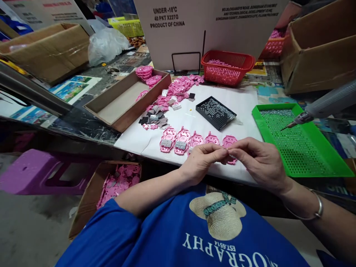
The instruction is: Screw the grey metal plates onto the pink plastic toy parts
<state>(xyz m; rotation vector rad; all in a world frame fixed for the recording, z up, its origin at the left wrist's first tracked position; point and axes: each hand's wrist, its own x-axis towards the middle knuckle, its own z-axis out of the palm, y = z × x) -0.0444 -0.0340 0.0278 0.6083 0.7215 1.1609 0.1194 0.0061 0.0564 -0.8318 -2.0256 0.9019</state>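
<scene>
Over the table's (244,100) near edge, pinching something tiny between both hands (200,159) (260,163); two pink casings (174,141) fitted with plates, three (213,140) waiting.

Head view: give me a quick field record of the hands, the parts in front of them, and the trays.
left hand: fingertips pinched against the right hand's, item between them too small to identify
right hand: pinched likewise, bracelet on wrist
pink parts row: five on the white sheet, just beyond the hands
black tray: behind the row
green tray: right of the sheet
red basket: at the back
</scene>
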